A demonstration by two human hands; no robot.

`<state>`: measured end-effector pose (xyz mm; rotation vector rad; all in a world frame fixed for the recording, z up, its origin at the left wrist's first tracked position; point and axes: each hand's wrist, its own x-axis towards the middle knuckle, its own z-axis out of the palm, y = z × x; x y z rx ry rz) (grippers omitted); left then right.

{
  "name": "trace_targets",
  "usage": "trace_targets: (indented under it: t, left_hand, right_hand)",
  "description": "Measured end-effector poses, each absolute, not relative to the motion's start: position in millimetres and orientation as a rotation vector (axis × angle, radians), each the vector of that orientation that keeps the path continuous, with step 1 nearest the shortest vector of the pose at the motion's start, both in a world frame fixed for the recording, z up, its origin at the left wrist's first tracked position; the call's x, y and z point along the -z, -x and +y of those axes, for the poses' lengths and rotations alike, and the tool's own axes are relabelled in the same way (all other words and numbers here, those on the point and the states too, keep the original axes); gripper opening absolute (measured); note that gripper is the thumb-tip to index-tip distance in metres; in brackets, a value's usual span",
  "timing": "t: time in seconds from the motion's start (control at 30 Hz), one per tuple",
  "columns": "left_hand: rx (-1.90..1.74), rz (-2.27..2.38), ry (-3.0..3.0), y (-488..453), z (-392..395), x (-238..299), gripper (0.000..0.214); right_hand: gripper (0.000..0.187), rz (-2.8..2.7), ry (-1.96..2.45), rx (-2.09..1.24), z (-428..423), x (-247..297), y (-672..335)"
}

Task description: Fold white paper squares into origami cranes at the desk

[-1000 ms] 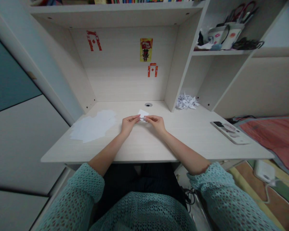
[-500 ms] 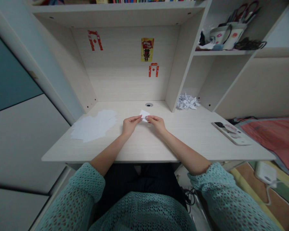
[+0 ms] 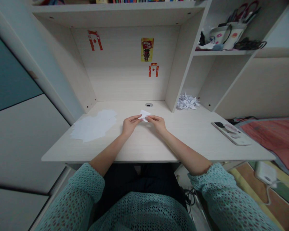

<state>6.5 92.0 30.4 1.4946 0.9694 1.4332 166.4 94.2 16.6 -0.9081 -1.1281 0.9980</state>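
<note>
A pale wood-grain table (image 3: pixel 144 150) fills the middle of the view, with a cream built-in shelf unit (image 3: pixel 125 77) along its back edge and red fabric (image 3: pixel 272 134) off to the right. On the table, left side, a loose spread of flat white paper sheets (image 3: pixel 92 128); back right, a heap of small white folded paper cranes (image 3: pixel 186 102); far right, a black phone (image 3: pixel 219 125) on a flat white case (image 3: pixel 233 134). Both bare hands are together at the table's centre, raised a little off the surface, teal knit sleeves (image 3: pixel 86 183) pushed back. Left hand (image 3: pixel 129 125) and right hand (image 3: pixel 158 124) pinch a small white folded paper piece (image 3: pixel 144 115) between their fingertips, one from each side. Paper looks very light, thin and soft, likely to crease or tear easily, so best held lightly by its edges or folds with the fingertips.
</note>
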Motion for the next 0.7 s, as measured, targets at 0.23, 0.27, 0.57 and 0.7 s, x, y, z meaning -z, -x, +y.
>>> trace_targets:
  t: [0.23, 0.27, 0.57, 0.7]
  left_hand:
    - [-1.440, 1.002, -1.428, -6.8, 93.8, -30.3, 0.031]
    - [-1.439, 1.013, -1.407, -6.9, 94.2, -30.2, 0.031]
    - [-1.379, 0.889, -1.197, -5.7, 100.2, -23.8, 0.033]
    - [-1.358, 0.853, -1.144, -5.4, 100.8, -23.1, 0.030]
  right_hand:
    - [0.028, -1.143, 0.905, -1.013, 93.0, -17.1, -165.6]
    - [0.028, -1.144, 0.908, -1.012, 92.9, -17.3, -165.5]
    - [0.029, -1.113, 0.911, -1.031, 93.1, -18.2, -165.0]
    - [0.030, -1.118, 0.911, -1.022, 93.9, -17.6, -164.9]
